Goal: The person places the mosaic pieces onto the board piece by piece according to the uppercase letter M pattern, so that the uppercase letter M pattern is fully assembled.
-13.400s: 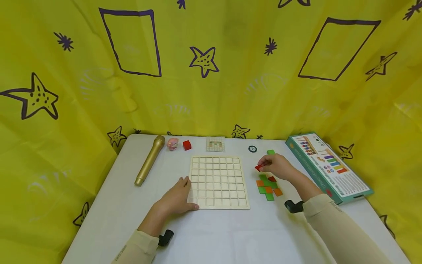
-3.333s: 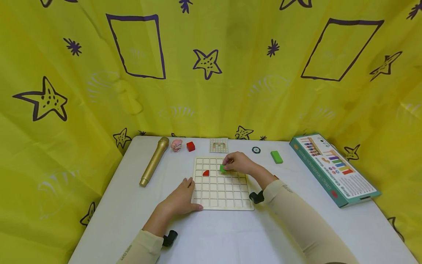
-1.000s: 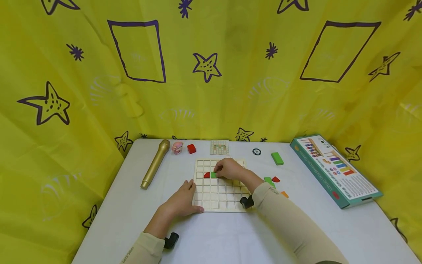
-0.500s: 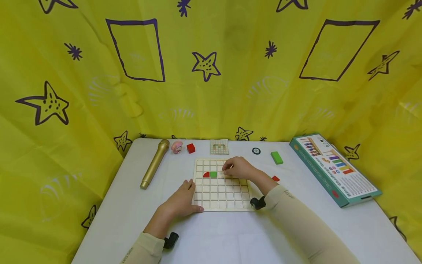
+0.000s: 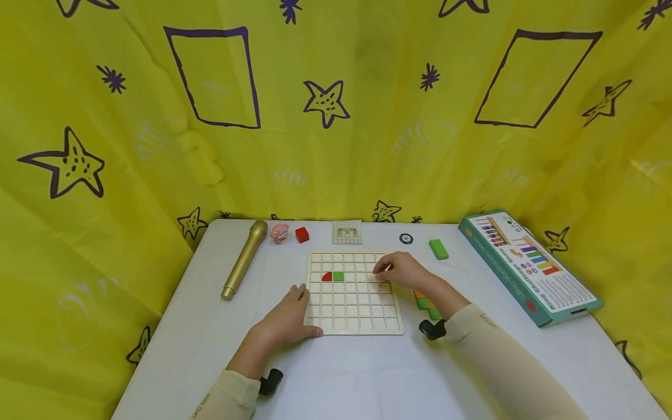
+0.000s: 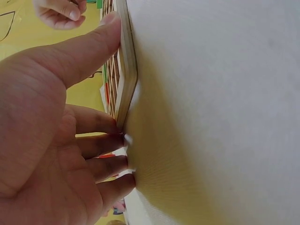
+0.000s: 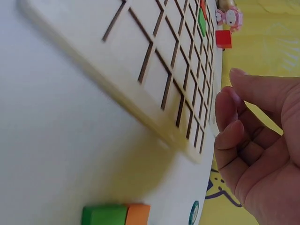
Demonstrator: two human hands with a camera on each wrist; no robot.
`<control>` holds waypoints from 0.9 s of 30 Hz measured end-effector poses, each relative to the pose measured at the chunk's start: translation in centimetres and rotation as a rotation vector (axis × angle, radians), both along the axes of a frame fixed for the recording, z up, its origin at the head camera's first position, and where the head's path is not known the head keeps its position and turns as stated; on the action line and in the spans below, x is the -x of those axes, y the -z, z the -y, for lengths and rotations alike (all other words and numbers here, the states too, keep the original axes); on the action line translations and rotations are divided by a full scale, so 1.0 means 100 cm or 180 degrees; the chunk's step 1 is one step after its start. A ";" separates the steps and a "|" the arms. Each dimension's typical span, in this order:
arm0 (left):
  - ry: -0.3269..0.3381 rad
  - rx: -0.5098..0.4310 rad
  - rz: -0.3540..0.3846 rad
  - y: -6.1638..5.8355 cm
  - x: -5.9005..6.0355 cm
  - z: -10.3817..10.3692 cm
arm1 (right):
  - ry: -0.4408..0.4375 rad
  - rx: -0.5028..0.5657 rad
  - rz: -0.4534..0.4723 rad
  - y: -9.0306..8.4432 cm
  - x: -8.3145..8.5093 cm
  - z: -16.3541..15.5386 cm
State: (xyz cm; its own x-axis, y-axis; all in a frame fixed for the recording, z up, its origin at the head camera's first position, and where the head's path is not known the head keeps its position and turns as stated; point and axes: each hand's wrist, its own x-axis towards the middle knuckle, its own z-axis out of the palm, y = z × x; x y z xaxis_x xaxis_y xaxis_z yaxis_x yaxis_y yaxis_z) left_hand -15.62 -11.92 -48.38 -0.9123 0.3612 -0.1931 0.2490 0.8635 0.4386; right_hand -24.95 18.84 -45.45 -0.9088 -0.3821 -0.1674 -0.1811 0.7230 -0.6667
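Pale wooden grid board (image 5: 357, 298): two cells filled

Left hand (image 5: 286, 318) at board's near-left corner: thumb on near edge, fingers nearly straight, tips slightly apart along left edge. Right hand (image 5: 401, 270) over board's right side: fingers loosely curled, thumb and index tips close, pinching nothing visible. Red quarter-circle tile (image 5: 327, 277) and green square tile (image 5: 338, 276) in adjacent cells, far-left part of board. Gold microphone (image 5: 244, 260) left of board.

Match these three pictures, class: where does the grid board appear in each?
Head: grid board, below centre.
Left wrist: board, nearly edge-on, upper half, left of centre.
Right wrist: board, slanting from upper left past centre.
Shared landmark: the right hand, in all three.
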 end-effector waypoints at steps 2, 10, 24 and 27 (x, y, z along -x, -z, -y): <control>0.0008 -0.0016 0.0003 0.001 0.000 0.000 | 0.0044 -0.0023 0.0018 0.001 -0.002 -0.006; -0.0012 -0.0043 0.0030 0.000 0.001 0.000 | 0.0141 -0.0114 0.0003 -0.001 -0.012 -0.031; -0.0039 0.0007 0.0047 0.002 0.001 -0.001 | 0.0272 -0.0250 0.0082 0.000 -0.032 -0.069; -0.0036 -0.0002 0.0041 0.000 0.000 -0.001 | 0.0307 -0.0249 0.0112 0.000 -0.036 -0.076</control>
State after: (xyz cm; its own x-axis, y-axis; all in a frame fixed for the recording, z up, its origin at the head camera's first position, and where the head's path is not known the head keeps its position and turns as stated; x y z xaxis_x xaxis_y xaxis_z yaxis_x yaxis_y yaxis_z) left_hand -15.65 -11.80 -48.42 -0.9137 0.3509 -0.2048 0.2335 0.8660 0.4423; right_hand -21.36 26.43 -45.48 -0.9337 -0.2778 -0.2258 -0.0858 0.7859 -0.6124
